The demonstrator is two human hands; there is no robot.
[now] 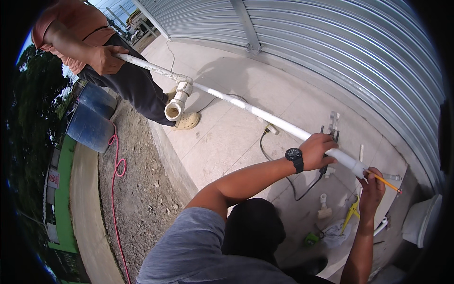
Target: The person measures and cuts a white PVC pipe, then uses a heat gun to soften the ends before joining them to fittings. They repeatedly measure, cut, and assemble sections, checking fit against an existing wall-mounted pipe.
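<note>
A long white PVC pipe [279, 124] runs slantwise from the upper left to the lower right. My left hand [318, 152], with a black watch on its wrist, wraps around it near the close end. A wider white socket [352, 163] forms that end. Beside it, my right hand [372, 191] pinches a yellow pencil [388, 183], the fingers at the pipe's end. Whether the pencil's tip touches the pipe is hidden. Farther along, a dirty off-white tee fitting [176, 105] joins the pipe. Another person's hand [108, 60] grips the far part.
On the tiled floor lie a power cord [265, 149], a small pipe fitting [324, 210], a yellow tool [351, 214] and a crumpled white cloth or bag [336, 234]. A white bucket [422, 221] stands at right. Metal shutters [340, 42] rise behind; blue drums [90, 125] and a red hose [115, 189] are left.
</note>
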